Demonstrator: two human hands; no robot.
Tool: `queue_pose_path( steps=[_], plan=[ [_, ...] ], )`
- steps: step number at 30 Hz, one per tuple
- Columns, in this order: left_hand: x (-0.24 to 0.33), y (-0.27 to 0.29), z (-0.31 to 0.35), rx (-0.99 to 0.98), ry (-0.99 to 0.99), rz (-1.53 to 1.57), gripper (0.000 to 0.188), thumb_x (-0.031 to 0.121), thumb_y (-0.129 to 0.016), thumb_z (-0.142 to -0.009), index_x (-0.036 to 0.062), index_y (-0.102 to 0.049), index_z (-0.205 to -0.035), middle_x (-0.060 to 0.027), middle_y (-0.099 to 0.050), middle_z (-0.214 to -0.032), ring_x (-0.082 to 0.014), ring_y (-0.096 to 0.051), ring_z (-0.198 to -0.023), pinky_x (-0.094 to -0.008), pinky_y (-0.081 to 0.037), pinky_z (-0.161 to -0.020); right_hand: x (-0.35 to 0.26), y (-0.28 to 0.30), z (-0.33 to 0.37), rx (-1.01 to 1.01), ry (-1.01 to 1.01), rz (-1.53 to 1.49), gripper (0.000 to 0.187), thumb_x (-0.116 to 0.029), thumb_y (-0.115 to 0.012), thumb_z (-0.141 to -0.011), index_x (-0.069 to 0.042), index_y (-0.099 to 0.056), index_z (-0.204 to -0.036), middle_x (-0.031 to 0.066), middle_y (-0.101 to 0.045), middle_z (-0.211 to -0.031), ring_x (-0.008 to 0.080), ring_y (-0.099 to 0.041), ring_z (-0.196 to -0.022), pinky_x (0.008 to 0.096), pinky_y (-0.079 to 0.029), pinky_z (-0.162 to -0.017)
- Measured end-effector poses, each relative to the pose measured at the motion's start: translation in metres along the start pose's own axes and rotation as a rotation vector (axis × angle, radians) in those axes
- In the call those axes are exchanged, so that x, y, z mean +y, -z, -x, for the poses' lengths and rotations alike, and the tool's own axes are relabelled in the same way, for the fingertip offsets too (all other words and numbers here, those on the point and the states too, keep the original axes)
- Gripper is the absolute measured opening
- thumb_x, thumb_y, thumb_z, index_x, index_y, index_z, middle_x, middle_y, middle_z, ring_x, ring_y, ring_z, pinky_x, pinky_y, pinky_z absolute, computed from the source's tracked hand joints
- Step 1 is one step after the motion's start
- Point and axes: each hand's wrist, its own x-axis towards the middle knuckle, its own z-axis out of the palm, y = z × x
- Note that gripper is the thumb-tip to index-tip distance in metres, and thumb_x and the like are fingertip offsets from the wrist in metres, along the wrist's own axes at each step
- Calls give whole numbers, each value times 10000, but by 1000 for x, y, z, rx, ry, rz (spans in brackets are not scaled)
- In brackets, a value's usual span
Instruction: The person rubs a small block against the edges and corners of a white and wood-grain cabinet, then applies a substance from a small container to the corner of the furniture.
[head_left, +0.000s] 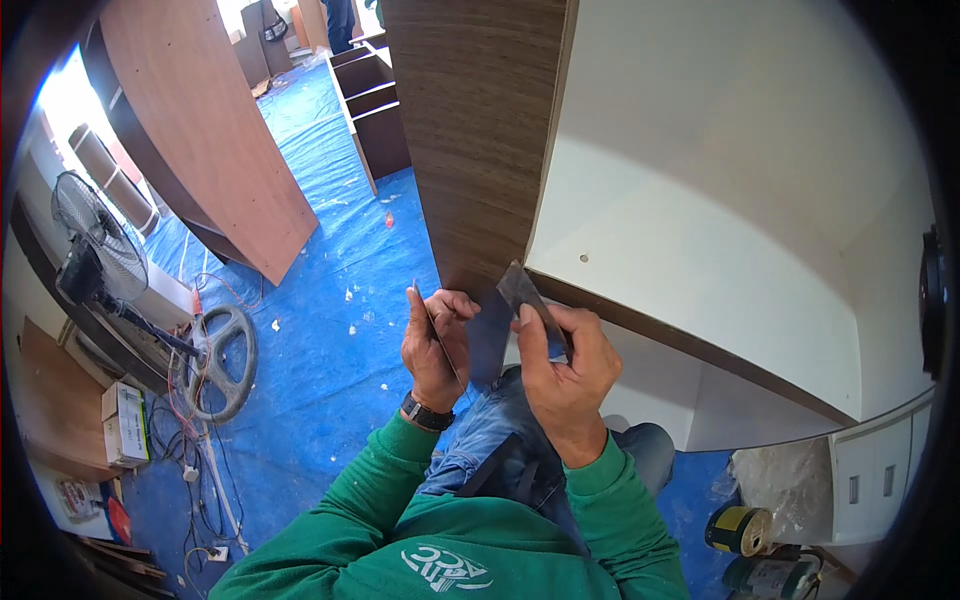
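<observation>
My left hand (430, 360), with a dark watch at the wrist, grips a thin flat plate (447, 350) seen nearly edge-on. Its fingers curl behind the plate, with the thumb along the near side. In my right hand (572, 375), pinched between thumb and fingers, is a dark flat scraper-like blade (522, 292). The blade's upper corner is close to the lower corner of a cabinet with a brown wood-grain side (480, 130) and a white inner panel (690, 200). Whether it touches that edge, I cannot tell.
Blue sheeting (340, 330) with scattered debris covers the floor. To the left are a fan (100, 240), its round base (218, 365), loose cables (205, 480) and a white box (124, 425). A tall wooden panel (210, 120) stands behind. Cans (740, 530) and clear plastic (785, 485) lie at lower right.
</observation>
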Motion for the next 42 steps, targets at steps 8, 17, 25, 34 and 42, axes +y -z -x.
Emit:
queue_pose_path(
  steps=[8, 17, 25, 34, 42],
  plan=[
    [-3, 4, -2, -5, -7, -27, 343, 350, -485, -1059, 114, -471, -811, -137, -580, -992, -262, -556, -1028, -399, -443, -983, 2, 18, 2, -245, 11, 55, 140, 35, -745, -832, -2, -656, -933, 117, -673, -820, 263, -678, -652, 346, -539, -574],
    [-6, -8, -5, 89, -34, -157, 437, 402, -389, -1114, 106, -453, -800, -126, -560, -926, -269, -528, -947, -421, -430, -924, 37, 78, 37, -221, -196, 0, 113, 6, -739, -876, 5, -641, -934, 132, -663, -835, 248, -672, -709, 330, -530, -655],
    [-3, -21, -11, 240, -66, -261, 511, 419, -389, -1119, 23, -561, -846, -180, -624, -892, -295, -575, -928, -432, -437, -938, 72, 150, 63, -242, -572, -145, 157, -45, -680, -970, 15, -578, -1073, 96, -678, -921, 165, -685, -813, 300, -552, -710],
    [1, -37, -8, 373, 53, -298, 580, 435, -341, -1132, 95, -423, -670, -147, -546, -773, -260, -512, -807, -390, -410, -819, 97, 125, 78, -327, -1063, -736, 268, -78, -678, -994, 18, -534, -1197, 167, -715, -1005, 262, -740, -748, 356, -625, -692],
    [35, -33, -12, 315, 354, -321, 556, 474, -317, -1129, 127, -430, -710, -149, -599, -833, -285, -580, -879, -402, -445, -871, 88, 27, 52, -316, -1093, -1115, 299, -90, -683, -995, -8, -538, -1243, 164, -712, -1097, 265, -744, -813, 368, -644, -685]
  ],
)
